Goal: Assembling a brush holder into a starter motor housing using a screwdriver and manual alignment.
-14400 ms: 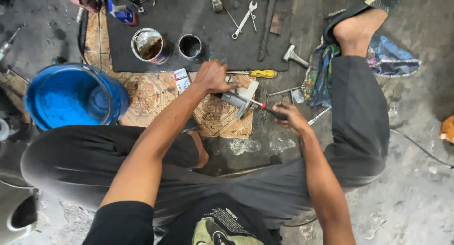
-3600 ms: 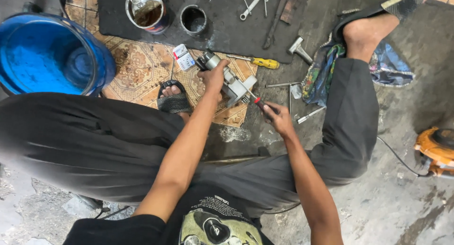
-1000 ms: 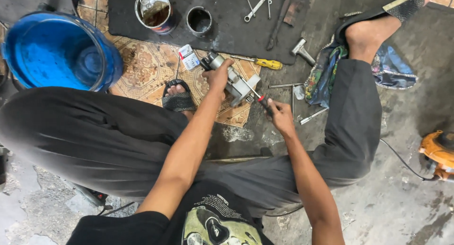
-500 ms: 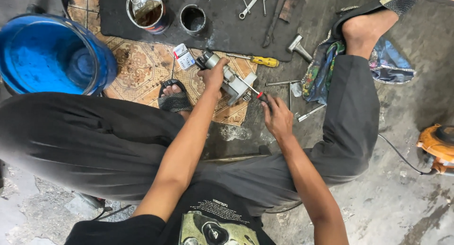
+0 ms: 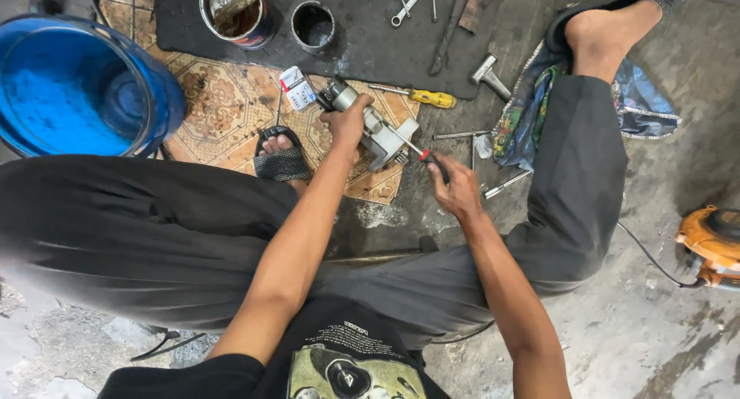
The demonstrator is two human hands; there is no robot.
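Our left hand (image 5: 348, 124) clamps the grey cylindrical metal motor (image 5: 374, 126); our right hand (image 5: 455, 192), at its 4 o'clock, fists the red-and-black-handled screwdriver (image 5: 426, 158).

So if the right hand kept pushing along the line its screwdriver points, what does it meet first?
Most likely the grey metal motor part that the left hand steadies: the right hand aims the screwdriver up-left, tip apparently already at its flange.
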